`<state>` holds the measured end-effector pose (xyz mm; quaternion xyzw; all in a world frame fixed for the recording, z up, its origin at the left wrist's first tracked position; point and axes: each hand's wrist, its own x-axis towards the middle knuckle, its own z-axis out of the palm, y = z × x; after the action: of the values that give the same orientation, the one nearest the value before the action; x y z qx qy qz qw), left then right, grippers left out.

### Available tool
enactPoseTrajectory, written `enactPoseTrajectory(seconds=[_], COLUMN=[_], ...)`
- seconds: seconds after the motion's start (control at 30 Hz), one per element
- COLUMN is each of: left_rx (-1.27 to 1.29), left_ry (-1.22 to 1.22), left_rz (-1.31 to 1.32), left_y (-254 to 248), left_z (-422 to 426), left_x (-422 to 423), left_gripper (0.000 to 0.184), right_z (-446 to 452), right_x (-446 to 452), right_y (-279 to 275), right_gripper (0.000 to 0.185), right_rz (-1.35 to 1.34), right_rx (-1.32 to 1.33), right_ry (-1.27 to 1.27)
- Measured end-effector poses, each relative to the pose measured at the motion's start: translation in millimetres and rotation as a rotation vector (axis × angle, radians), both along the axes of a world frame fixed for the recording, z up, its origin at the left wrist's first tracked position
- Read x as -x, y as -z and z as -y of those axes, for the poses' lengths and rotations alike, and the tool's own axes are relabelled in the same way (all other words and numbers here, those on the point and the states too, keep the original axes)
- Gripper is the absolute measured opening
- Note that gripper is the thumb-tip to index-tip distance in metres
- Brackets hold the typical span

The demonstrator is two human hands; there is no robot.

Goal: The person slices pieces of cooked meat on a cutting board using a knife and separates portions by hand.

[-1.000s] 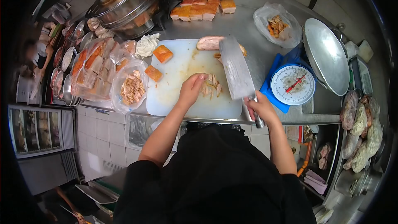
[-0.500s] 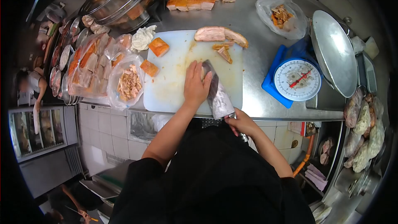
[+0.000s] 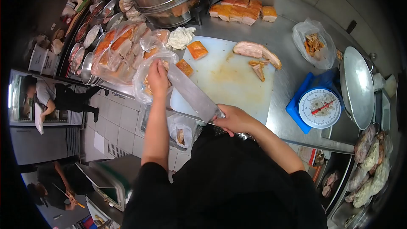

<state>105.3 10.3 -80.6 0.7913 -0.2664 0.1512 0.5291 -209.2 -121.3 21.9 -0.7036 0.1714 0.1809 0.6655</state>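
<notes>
My right hand [image 3: 231, 118] is closed around the handle of a cleaver [image 3: 193, 92]. The broad blade slants up and left across the near left part of the white cutting board [image 3: 250, 93]. Beside the blade's far end, my left hand [image 3: 158, 78] is over a clear plastic bag of chopped meat [image 3: 146, 85]. Its fingers are drawn together, and what they hold, if anything, is hidden. Two squares of crisp-skinned roast pork lie nearby, one farther back [image 3: 197, 50] and one by the blade [image 3: 185, 67]. A longer pork slab [image 3: 256, 51] and a few trimmed strips [image 3: 257, 69] rest at the board's right.
A blue dial scale [image 3: 319, 107] with a metal pan [image 3: 357, 87] stands at right. Behind are cut pork blocks [image 3: 239, 10], a bag of scraps [image 3: 314, 44] and a steel pot [image 3: 169, 0]. Bagged meat [image 3: 121, 51] lies left. Two other people are at far left.
My left hand has moved from the board to the meat bag on the left. The cleaver has swung left with my right hand. The view has shifted.
</notes>
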Motion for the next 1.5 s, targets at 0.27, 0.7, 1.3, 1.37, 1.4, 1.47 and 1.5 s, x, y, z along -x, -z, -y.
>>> enactPoseTrajectory(seconds=[0.27,0.7,1.3,1.37,1.4,1.47,1.5], left_rx=[-0.278,-0.463,-0.558,-0.506,-0.506,-0.531,-0.533], left_ry=[0.020,1.095,0.915,0.864,0.862,0.940,0.937], left_rz=[0.088,0.320,0.323,0.289,0.290,0.297,0.296], left_y=[-27,-31,11,8,-1,-27,-27], left_z=[-13,200,85,83,86,96,99], left_x=[-33,163,150,148,150,156,153], left_gripper=[0.024,0.033,0.028,0.033,0.033,0.037,0.037], right_z=[21,12,15,18,17,14,13], right_x=[86,221,193,180,176,171,172], right_y=[-20,1,11,27,28,29,30], right_gripper=[0.035,0.019,0.028,0.034,0.034,0.037,0.037], right_rz=[-0.176,-0.421,-0.302,-0.397,-0.395,-0.403,-0.402], right_rx=[0.185,0.192,0.304,0.597,0.597,0.651,0.650], right_ry=[0.268,0.590,0.730,0.508,0.506,0.496,0.494])
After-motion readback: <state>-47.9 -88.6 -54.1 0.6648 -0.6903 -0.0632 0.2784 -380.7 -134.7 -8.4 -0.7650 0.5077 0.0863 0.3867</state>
